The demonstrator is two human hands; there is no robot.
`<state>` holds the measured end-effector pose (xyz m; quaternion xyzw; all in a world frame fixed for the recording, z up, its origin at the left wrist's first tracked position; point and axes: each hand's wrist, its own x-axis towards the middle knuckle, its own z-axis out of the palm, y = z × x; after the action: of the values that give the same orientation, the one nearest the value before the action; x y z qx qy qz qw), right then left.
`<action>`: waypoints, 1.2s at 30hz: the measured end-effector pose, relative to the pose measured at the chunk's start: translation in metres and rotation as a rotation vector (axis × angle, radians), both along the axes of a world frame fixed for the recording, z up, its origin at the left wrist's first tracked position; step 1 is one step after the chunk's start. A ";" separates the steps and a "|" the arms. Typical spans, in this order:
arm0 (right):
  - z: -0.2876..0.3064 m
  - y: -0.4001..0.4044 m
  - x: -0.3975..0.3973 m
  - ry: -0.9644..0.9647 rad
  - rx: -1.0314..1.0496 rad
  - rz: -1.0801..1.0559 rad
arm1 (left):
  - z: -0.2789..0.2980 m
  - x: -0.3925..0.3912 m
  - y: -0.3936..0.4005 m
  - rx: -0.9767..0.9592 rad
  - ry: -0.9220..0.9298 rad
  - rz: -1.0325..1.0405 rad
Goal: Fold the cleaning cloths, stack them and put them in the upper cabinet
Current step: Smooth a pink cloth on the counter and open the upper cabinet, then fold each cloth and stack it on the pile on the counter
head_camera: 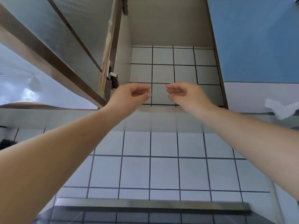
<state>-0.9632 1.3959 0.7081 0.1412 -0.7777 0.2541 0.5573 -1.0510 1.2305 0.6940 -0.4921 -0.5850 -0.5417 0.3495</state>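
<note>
Both hands, left hand (132, 92) and right hand (182, 92), were empty, fingers loosely curled, near the open upper cabinet (171, 34); stack unseen, so check it sits well back.

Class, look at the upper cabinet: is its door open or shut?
Open. The door swings out leftward, exposing the cabinet interior and its tiled back.
</note>
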 end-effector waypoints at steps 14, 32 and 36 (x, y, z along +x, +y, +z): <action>-0.141 0.002 0.077 -0.151 -0.182 0.431 | -0.149 0.103 -0.021 -0.048 -0.294 -0.109; -0.330 -0.079 0.143 -0.655 -0.248 0.919 | -0.335 0.263 -0.113 0.005 -0.706 0.307; -0.363 -0.127 0.152 -0.762 -0.215 1.003 | -0.374 0.302 -0.159 0.114 -0.807 0.403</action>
<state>-0.8112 1.2688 0.3448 0.3310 -0.7311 0.5929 0.0660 -0.7489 1.0717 0.3199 -0.0978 -0.7277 -0.6427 0.2187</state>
